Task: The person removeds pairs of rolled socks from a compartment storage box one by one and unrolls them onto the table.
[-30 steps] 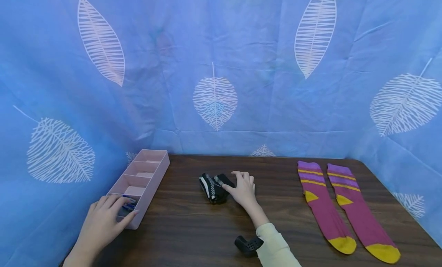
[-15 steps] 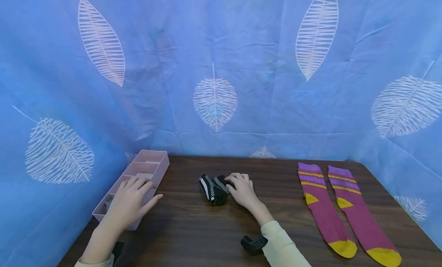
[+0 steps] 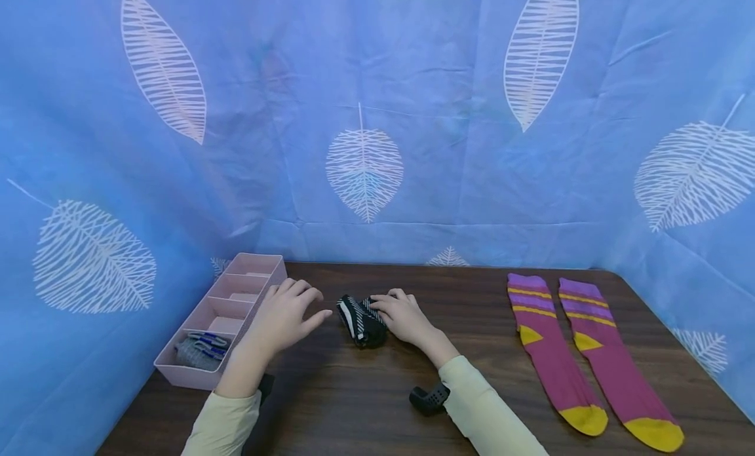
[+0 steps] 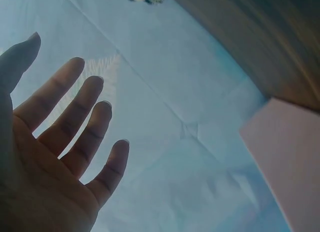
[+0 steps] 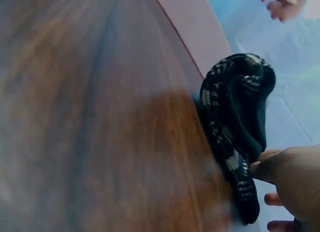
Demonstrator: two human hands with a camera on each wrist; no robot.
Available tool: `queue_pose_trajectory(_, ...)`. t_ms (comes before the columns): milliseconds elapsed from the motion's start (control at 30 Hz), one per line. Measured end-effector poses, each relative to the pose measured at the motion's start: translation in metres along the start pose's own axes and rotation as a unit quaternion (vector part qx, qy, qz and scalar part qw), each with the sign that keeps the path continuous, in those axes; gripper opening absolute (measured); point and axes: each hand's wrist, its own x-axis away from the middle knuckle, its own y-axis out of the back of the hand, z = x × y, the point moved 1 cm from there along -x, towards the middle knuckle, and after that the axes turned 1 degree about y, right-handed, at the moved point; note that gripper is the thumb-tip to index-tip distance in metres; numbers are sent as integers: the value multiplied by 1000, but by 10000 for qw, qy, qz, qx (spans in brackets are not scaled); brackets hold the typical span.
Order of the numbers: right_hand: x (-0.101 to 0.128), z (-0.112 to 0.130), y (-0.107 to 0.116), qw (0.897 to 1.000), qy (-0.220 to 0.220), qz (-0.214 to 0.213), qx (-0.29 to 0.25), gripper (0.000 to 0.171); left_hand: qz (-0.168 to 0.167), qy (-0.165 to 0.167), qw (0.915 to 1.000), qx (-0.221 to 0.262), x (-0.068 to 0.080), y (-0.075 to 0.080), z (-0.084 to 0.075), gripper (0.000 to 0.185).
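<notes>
1. Head view: we see a rolled black sock (image 3: 362, 320) with white stripes on the brown table (image 3: 354, 403), about mid-table, between the two hands.
2. Our right hand (image 3: 401, 317) rests on the sock's right side; fingertips (image 3: 377, 303) curl over its top edge. We read this as a light grip, fingers bent round the bundle.
3. Right wrist view: the sock (image 5: 235, 127) lies on the wood, and a fingertip (image 5: 265, 167) touches its lower end. We cannot see the rest of that hand's fingers there.
4. Our left hand (image 3: 283, 318) is just left of the sock, not touching it; fingers point toward it with a small gap of bare table between.
5. Left wrist view: left hand (image 4: 55, 142) is spread, fingers (image 4: 95, 127) straight and apart, holding nothing.
6. The pink tray (image 3: 259, 299) with dividers sits left of the left hand, along the table's left edge. Its nearest compartment holds a grey bundle (image 3: 197, 351) with blue marks; we can't tell more about it.
7. Two purple socks (image 3: 566, 351) with yellow heels and toes lie flat side by side on the right, well apart from both hands.
8. Blue cloth (image 3: 366, 82) with white leaf prints hangs behind and to both sides.
</notes>
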Motion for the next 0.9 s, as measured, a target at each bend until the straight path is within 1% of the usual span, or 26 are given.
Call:
queue_pose_trajectory(100,-4,1,-1,9998,41,138,113,31,23,-117,9999,56,-8,-9,-7,30)
queue_pose_trajectory(200,-6,0,-2,9995,84,188,231,30,183,-161,9995,186,-14,-19,-13,30)
queue_pose_trajectory(300,-8,-1,-2,9992,62,230,316,30,550,-141,9979,305,-19,-30,-19,33)
queue_pose_trajectory(433,-9,0,0,9990,-24,311,318,31,1143,-56,9927,377,-25,-44,-25,36)
queue_pose_trajectory(533,-7,1,0,9985,-136,377,364,31,1426,-16,9887,452,-27,-52,-28,38)
queue_pose_trajectory(600,-5,1,1,9979,-205,403,454,31,1510,-9,9872,514,-28,-54,-30,40)
queue_pose_trajectory(700,2,1,4,9973,-236,406,560,32,1532,42,9863,616,-29,-55,-32,40)
queue_pose_trajectory(833,16,1,8,9967,-86,374,722,32,1573,126,9850,692,-28,-55,-34,39)
queue_pose_trajectory(900,24,2,9,9958,29,384,836,33,1609,111,9844,702,-26,-56,-36,39)
